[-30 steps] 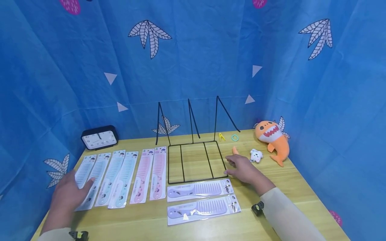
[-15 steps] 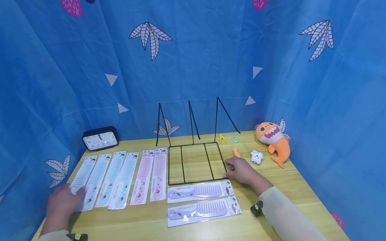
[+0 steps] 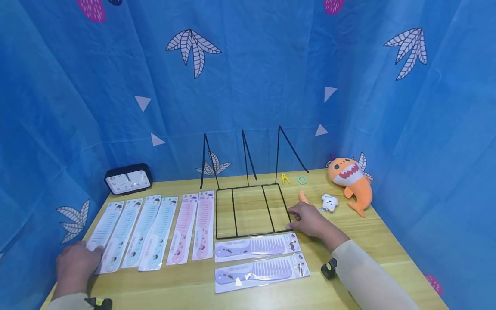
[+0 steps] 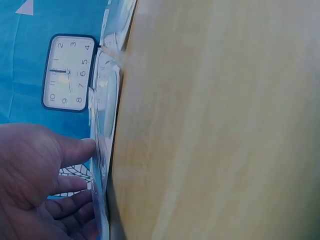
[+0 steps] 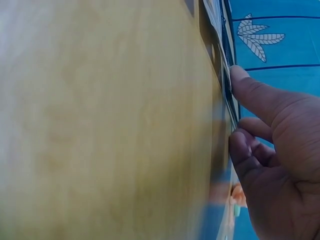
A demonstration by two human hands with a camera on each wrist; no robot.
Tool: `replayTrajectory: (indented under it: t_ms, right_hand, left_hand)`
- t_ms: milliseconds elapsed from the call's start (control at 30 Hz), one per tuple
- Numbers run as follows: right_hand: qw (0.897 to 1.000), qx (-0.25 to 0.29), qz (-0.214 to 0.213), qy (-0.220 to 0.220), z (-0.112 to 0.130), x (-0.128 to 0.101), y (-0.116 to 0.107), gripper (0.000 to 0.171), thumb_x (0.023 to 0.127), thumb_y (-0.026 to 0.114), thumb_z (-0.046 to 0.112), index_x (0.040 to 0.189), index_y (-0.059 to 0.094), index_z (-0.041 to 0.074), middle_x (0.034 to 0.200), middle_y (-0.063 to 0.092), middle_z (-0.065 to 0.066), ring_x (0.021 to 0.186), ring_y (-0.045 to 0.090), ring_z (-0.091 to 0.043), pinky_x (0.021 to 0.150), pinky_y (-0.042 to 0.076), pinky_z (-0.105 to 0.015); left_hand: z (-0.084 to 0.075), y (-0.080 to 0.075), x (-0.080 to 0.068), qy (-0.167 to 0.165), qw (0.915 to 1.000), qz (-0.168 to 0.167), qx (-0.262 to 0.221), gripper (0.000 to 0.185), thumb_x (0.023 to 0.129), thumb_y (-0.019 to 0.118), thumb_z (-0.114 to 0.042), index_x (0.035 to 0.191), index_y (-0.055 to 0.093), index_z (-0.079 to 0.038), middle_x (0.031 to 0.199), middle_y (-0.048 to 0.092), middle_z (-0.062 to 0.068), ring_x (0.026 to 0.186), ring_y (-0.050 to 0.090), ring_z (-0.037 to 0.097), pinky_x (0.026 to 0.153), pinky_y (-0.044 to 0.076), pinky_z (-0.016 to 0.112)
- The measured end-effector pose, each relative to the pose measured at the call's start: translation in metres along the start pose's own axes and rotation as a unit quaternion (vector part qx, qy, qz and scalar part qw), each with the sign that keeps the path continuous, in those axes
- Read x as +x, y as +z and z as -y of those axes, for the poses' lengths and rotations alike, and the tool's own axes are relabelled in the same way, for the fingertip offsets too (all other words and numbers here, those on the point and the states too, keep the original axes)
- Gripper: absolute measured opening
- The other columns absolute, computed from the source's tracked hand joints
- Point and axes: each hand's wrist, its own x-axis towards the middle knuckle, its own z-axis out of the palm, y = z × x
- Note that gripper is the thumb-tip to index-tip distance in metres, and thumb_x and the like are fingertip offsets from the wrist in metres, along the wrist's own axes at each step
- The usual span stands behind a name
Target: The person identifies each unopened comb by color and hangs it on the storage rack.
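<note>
Touching with fingers of left hand, thumb apart, leftmost pale-blue plastic comb in flat white package.
Lying lengthwise forward from them on wooden surface; far from right hand, loosely bent at black wire rack.

Wood-look table here: clock back L, 4 blue combs, 2 pink combs, 2 purple combs crosswise in frt of rack. R side: clip, ring, sm orange thing, white toy, plush.
</note>
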Motion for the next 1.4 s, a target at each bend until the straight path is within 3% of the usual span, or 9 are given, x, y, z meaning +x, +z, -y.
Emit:
replayTrajectory:
  t_ms: [133, 400, 567, 800, 1133, 1400]
  right_hand:
    - [1.000, -0.003, 0.001, -0.008, -0.001, 0.000, 0.000, 0.062, 0.093, 0.089, 0.031, 0.141, 0.069, -0.003, 0.095, 0.056, -0.003, 0.089, 0.050, -0.018, 0.080, 0.044, -0.039]
    - [1.000, 0.009, 0.005, -0.004, -0.001, -0.002, -0.001, 0.067, 0.092, 0.090, 0.032, 0.144, 0.067, -0.004, 0.099, 0.056, -0.004, 0.090, 0.051, -0.018, 0.079, 0.044, -0.038]
    - [1.000, 0.008, 0.003, -0.008, 0.000, -0.002, -0.001, 0.067, 0.090, 0.092, 0.032, 0.142, 0.068, -0.004, 0.097, 0.056, -0.003, 0.088, 0.051, -0.017, 0.078, 0.044, -0.036]
    - [1.000, 0.014, 0.010, 0.001, 0.001, -0.001, -0.001, 0.067, 0.092, 0.090, 0.031, 0.144, 0.067, -0.004, 0.100, 0.058, -0.003, 0.090, 0.052, -0.017, 0.080, 0.045, -0.037]
    - [1.000, 0.022, 0.012, 0.004, 0.002, -0.002, -0.001, 0.068, 0.091, 0.091, 0.029, 0.143, 0.066, -0.007, 0.103, 0.060, -0.005, 0.092, 0.053, -0.018, 0.082, 0.049, -0.037]
    - [1.000, 0.019, 0.016, 0.001, 0.001, -0.001, 0.000, 0.068, 0.091, 0.091, 0.029, 0.144, 0.066, -0.005, 0.103, 0.061, -0.005, 0.093, 0.054, -0.018, 0.083, 0.049, -0.037]
  left_hand:
    - [-0.001, 0.000, 0.001, 0.005, 0.9999, -0.008, 0.006, 0.065, 0.109, 0.054, -0.025, 0.142, 0.036, 0.028, 0.128, 0.044, 0.047, 0.121, 0.047, 0.059, 0.112, 0.044, 0.067]
    - [-0.005, -0.002, -0.001, -0.016, 0.9998, -0.004, -0.012, 0.064, 0.109, 0.056, -0.023, 0.146, 0.035, 0.025, 0.133, 0.043, 0.046, 0.124, 0.046, 0.057, 0.113, 0.044, 0.065]
    - [-0.006, -0.004, -0.004, -0.016, 0.9995, -0.006, -0.025, 0.062, 0.108, 0.058, -0.022, 0.144, 0.037, 0.024, 0.127, 0.048, 0.043, 0.118, 0.049, 0.054, 0.106, 0.047, 0.063]
    - [-0.004, -0.005, -0.004, 0.012, 0.9986, -0.047, -0.022, 0.056, 0.102, 0.065, -0.019, 0.133, 0.047, 0.023, 0.117, 0.049, 0.042, 0.111, 0.049, 0.053, 0.101, 0.046, 0.064]
    - [-0.008, -0.009, -0.005, 0.006, 0.9930, -0.096, -0.068, 0.059, 0.097, 0.058, -0.003, 0.145, 0.040, 0.025, 0.134, 0.046, 0.049, 0.128, 0.048, 0.063, 0.113, 0.044, 0.067]
    - [-0.004, -0.021, -0.015, -0.004, 0.9895, -0.087, -0.115, 0.061, 0.094, 0.059, 0.000, 0.149, 0.041, 0.020, 0.138, 0.050, 0.046, 0.125, 0.051, 0.062, 0.104, 0.048, 0.070]
